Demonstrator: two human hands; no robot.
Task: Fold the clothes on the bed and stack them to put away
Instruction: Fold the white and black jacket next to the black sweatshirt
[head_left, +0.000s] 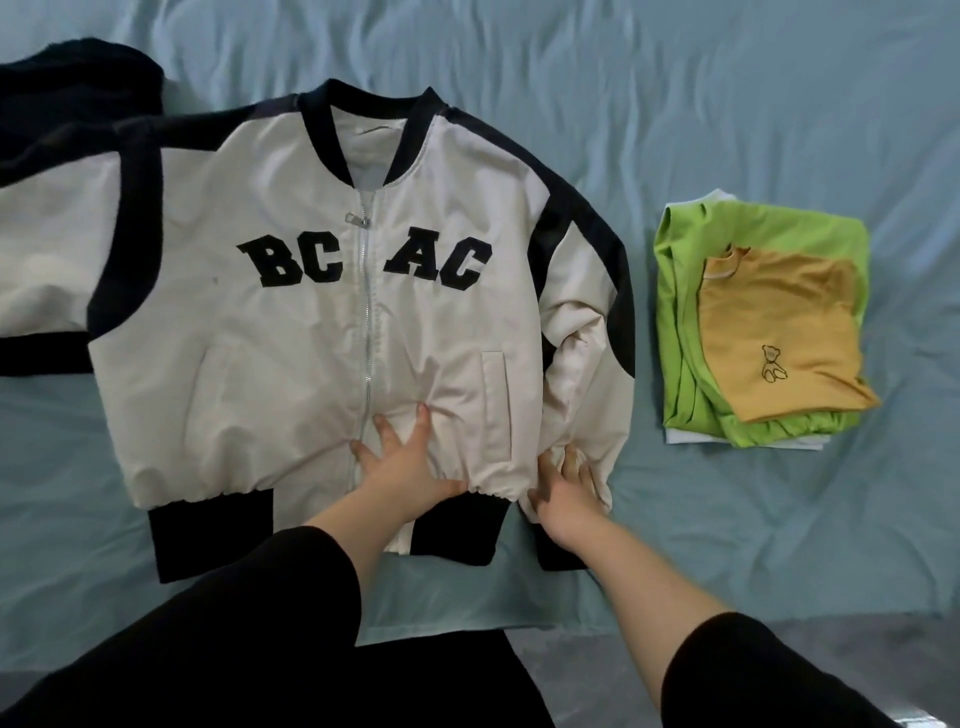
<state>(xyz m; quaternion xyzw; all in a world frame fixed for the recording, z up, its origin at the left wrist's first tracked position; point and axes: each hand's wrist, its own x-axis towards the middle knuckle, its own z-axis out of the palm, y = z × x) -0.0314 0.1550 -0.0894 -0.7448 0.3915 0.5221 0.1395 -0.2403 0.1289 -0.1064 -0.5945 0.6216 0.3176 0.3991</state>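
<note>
A cream and navy zip jacket (270, 332) with the letters BC AC lies face up and zipped on the bed. Its left sleeve stretches out to the left; its right sleeve is bent down along the right side. My left hand (402, 462) presses flat with spread fingers on the lower front, just right of the zip. At the lower right corner, my right hand (563, 491) grips the bunched cream fabric of the sleeve end and hem. A folded stack (753, 322) lies to the right: a mustard shirt on a green one, white beneath.
A dark navy garment (67, 98) lies crumpled at the far left, partly under the jacket's sleeve. The light blue bedsheet (675, 78) covers the bed. The bed's near edge runs along the bottom, with grey floor (857, 644) at the lower right.
</note>
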